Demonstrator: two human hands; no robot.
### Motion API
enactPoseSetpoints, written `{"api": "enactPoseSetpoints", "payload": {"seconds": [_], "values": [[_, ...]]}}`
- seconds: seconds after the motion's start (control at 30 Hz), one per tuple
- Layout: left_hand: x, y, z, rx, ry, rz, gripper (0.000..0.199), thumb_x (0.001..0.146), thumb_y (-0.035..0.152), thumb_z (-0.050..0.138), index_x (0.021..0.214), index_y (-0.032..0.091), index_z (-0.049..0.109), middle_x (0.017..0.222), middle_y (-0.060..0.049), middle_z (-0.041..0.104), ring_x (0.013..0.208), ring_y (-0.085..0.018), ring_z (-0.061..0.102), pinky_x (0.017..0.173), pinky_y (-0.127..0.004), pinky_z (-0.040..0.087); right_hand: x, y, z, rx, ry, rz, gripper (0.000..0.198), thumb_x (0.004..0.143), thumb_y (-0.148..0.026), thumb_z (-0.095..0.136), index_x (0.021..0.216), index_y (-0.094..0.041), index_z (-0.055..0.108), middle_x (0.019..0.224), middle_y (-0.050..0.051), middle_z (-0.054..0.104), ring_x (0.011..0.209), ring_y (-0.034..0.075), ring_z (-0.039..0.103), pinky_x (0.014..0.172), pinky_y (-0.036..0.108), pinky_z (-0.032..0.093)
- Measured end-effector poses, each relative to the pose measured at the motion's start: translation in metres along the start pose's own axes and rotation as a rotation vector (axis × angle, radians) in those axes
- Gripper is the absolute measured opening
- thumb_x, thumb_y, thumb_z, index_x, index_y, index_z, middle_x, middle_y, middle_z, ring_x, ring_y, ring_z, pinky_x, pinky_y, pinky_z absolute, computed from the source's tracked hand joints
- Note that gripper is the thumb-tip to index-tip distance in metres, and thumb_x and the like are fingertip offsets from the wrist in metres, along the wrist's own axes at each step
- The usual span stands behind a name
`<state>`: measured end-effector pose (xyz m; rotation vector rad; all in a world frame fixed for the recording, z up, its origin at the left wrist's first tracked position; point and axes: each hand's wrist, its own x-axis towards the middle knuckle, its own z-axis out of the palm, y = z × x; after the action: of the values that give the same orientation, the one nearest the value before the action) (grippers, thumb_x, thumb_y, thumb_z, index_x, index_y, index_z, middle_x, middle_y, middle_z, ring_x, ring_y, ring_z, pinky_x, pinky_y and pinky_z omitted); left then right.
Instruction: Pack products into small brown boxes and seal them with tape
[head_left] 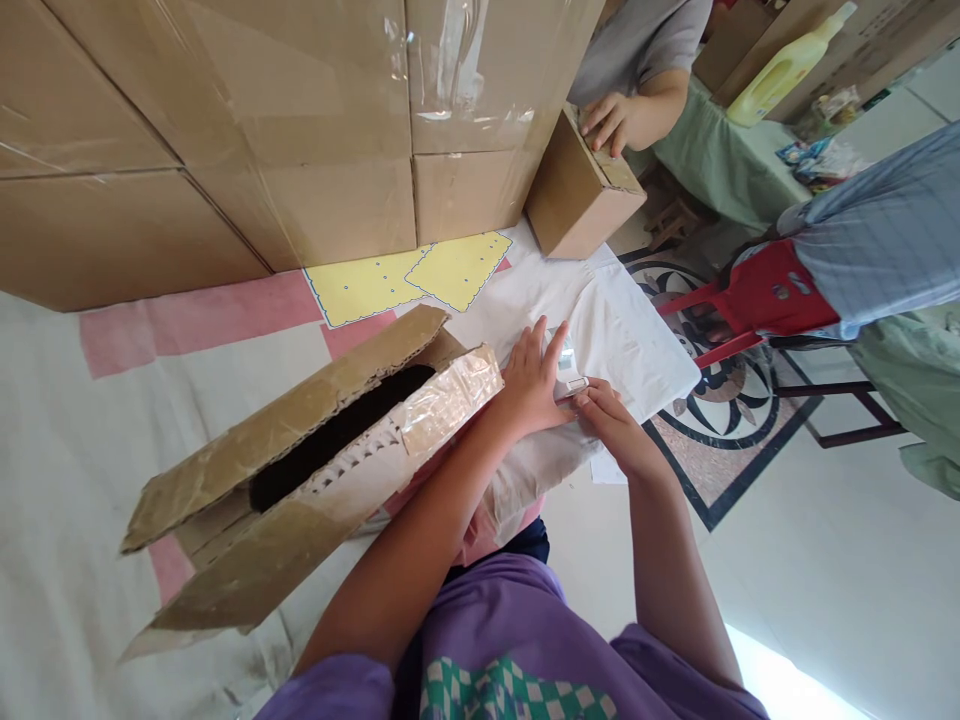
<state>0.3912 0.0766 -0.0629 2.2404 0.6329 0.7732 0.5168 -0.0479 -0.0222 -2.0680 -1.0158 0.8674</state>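
My left hand [531, 378] lies over the cloth with its fingers stretched out and apart. Between it and my right hand is a small white packet-like item [571, 384] with a paler, shiny part above it; its exact kind is too small to tell. My right hand [606, 412] pinches the near edge of this item between thumb and fingers. Just left of my left forearm, a worn open cardboard box [277, 480] with a dark slot and clear tape on one end rests on the table.
Large taped cartons [315, 130] stand along the far side. Two yellow sheets [375, 285] lie before them on the white and pink cloth [210, 400]. Across the table, a person's hand [619, 122] rests on a smaller carton [574, 195]. A red chair [780, 292] stands at right.
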Motion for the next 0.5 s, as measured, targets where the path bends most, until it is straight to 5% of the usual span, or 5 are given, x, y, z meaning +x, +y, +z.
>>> {"api": "enactPoseSetpoints", "payload": {"seconds": [0.17,0.3,0.5], "values": [[0.0007,-0.0015,-0.0080,-0.103,-0.059,-0.025,0.119,0.076,0.054,0.081,0.162,0.028,0.003,0.171,-0.020,0.011,0.159,-0.041,0.015,0.121,-0.064,0.032,0.0001,0.0003,0.0002,0.006,0.003,-0.007,0.037,0.093,-0.059,0.051,0.096,-0.032,0.075,0.135,0.002,0.053,0.136,0.029,0.036,0.123,0.050,0.023],[0.0027,0.0002,-0.0054,-0.094,-0.014,-0.047,0.094,0.090,0.045,0.066,0.161,0.024,0.008,0.170,-0.020,0.018,0.159,-0.036,0.018,0.124,-0.059,0.029,0.0014,0.0038,0.0022,0.008,0.023,-0.026,0.040,0.093,-0.063,0.051,0.098,-0.031,0.074,0.134,0.003,0.054,0.136,0.029,0.035,0.124,0.051,0.021],[0.0041,0.0036,-0.0027,-0.095,0.048,-0.063,0.091,0.087,0.039,0.066,0.159,0.024,0.011,0.166,-0.018,0.028,0.156,-0.036,0.027,0.121,-0.057,0.035,0.0009,0.0056,0.0044,-0.001,0.037,-0.033,0.043,0.093,-0.066,0.049,0.101,-0.032,0.074,0.135,0.003,0.053,0.135,0.029,0.035,0.124,0.050,0.021]]}}
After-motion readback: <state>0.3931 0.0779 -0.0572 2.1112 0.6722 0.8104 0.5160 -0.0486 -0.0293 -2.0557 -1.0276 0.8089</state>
